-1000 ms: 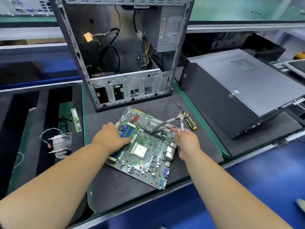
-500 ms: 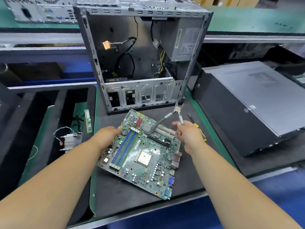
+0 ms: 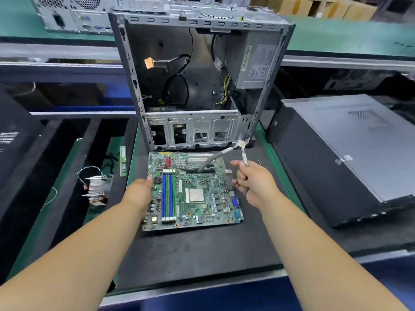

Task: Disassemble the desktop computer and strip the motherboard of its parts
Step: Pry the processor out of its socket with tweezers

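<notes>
Motherboard [image 3: 193, 191] lies flat on the dark mat [image 3: 202, 250], just in front of the opened computer case [image 3: 197, 86], whose side is off and whose inside faces the person. The left hand [image 3: 140, 194] rests on the board's left edge beside the blue and green memory slots [image 3: 168, 196]; its fingers are mostly hidden under the hand, so I cannot tell whether they grip the edge. The right hand [image 3: 251, 182] has its fingers curled around one handle of a pair of pliers [image 3: 241, 151], thumb sticking out toward the board. The pliers' head sits up near the case's lower right corner, and the other grey handle slants down onto the board by the black expansion slot [image 3: 206, 169]. A bare processor [image 3: 195, 195] sits in its socket mid-board.

Inside the case hang loose black cables [image 3: 179, 86], an orange connector [image 3: 148, 63] and a yellow-and-black wire bundle [image 3: 224, 93], with the power supply [image 3: 256, 63] in the upper right; its label is too blurred to read. To the left, in a tray [image 3: 67, 176], lie a finned heatsink [image 3: 97, 189] with trailing wires and a green memory stick [image 3: 122, 161]. A closed grey tower [image 3: 348, 153] lies on its side to the right. Another computer's rear panel [image 3: 74, 12] shows on the far green bench, with cardboard boxes [image 3: 314, 5] behind.
</notes>
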